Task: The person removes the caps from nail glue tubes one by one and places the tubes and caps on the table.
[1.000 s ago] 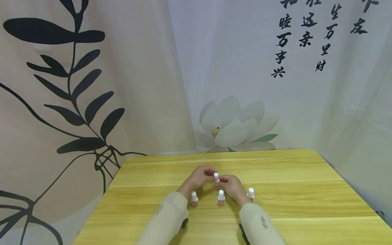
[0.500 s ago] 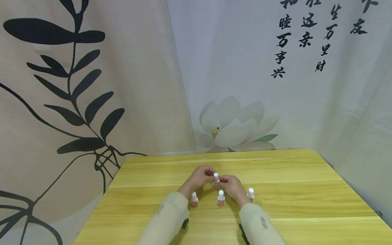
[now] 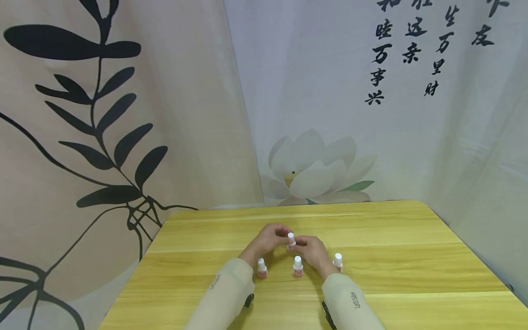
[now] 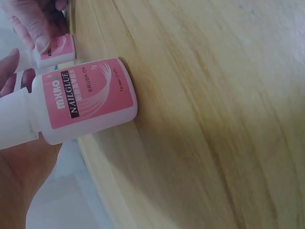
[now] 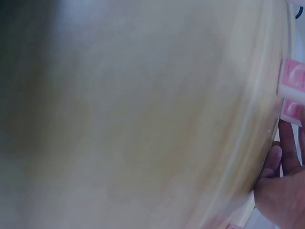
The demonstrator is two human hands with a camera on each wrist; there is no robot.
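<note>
Near the middle of the yellow wood-grain surface, closer to its far edge than three like bottles, is a small white plastic bottle with a white cap and a pink label, roughly midway between the two far corners. It is upright, though the views do not settle whether its base fully rests on the wood. The left hand appears to pinch it from the left, a finger behind and the thumb in front; the right hand grips it from the right, its thumb on the label in the left wrist view.

With both hands on something so light, gentle and even pressure probably serves best: a harder push from one side could tilt or twist it. Squaring the base to the surface before the fingers part, and parting them evenly, should leave it standing true.

The forearms need as much care as the fingertips. Toward the near edge stand a left white bottle just beside the left wrist, a middle white bottle between the arms, and a right white bottle partly hidden by the right wrist. Lifting the wrists rather than sweeping them sideways would spare these narrow shapes a knock.
</note>
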